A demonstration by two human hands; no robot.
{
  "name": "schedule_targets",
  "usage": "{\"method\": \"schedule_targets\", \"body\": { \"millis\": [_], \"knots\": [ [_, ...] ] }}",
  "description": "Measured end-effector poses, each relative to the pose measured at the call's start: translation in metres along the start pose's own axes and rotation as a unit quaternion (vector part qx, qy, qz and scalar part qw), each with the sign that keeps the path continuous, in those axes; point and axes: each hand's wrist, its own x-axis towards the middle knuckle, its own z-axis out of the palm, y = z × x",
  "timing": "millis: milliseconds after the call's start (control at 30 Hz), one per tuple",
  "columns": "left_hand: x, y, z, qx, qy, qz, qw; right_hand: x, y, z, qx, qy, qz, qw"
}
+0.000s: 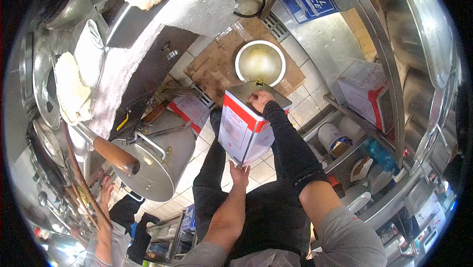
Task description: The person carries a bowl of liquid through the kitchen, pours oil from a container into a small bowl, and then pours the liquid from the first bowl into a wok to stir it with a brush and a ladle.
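A large rectangular oil tin [241, 129], white with a red band, is held tilted between my thighs, its top toward the floor ahead. My right hand [261, 101] is closed at the tin's metal top; what its fingers grip there is partly hidden. Under the tin's lower end, my left hand [239, 173] supports the bottom edge with its fingers. Just beyond the tin's spout corner stands a round white-rimmed bucket [260, 64], with yellowish liquid showing inside.
Flattened cardboard [209, 67] lies under the bucket on the tiled floor. A big metal pot [148, 168] stands at left, near a wooden handle [116, 156]. Another white-and-red tin [364, 92] sits on the right shelf. A co-worker's arm [104, 237] shows lower left.
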Motion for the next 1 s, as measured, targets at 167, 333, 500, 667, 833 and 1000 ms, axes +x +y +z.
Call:
{"method": "schedule_targets", "body": {
  "millis": [167, 333, 500, 667, 833, 1000],
  "knots": [
    [-0.017, -0.001, 0.004, 0.012, -0.002, 0.003, 1.0, 0.004, -0.001, -0.001, -0.01, -0.005, -0.01, 1.0],
    [-0.035, 0.0, 0.021, 0.017, 0.041, 0.021, 0.999, 0.017, 0.009, 0.0, -0.027, -0.052, 0.007, 0.998],
    [-0.058, 0.005, 0.039, 0.027, 0.046, 0.022, 0.998, 0.026, 0.019, -0.001, 0.003, -0.062, 0.011, 0.998],
    [-0.067, 0.01, 0.048, 0.045, 0.047, 0.035, 0.997, 0.037, 0.03, -0.004, 0.035, -0.068, 0.003, 0.997],
    [-0.092, 0.016, 0.071, 0.062, 0.053, 0.065, 0.995, 0.034, 0.019, -0.021, -0.005, -0.053, 0.007, 0.999],
    [-0.075, 0.017, 0.041, 0.044, 0.013, 0.012, 0.999, 0.042, 0.022, -0.022, 0.002, -0.063, 0.015, 0.998]
  ]
}}
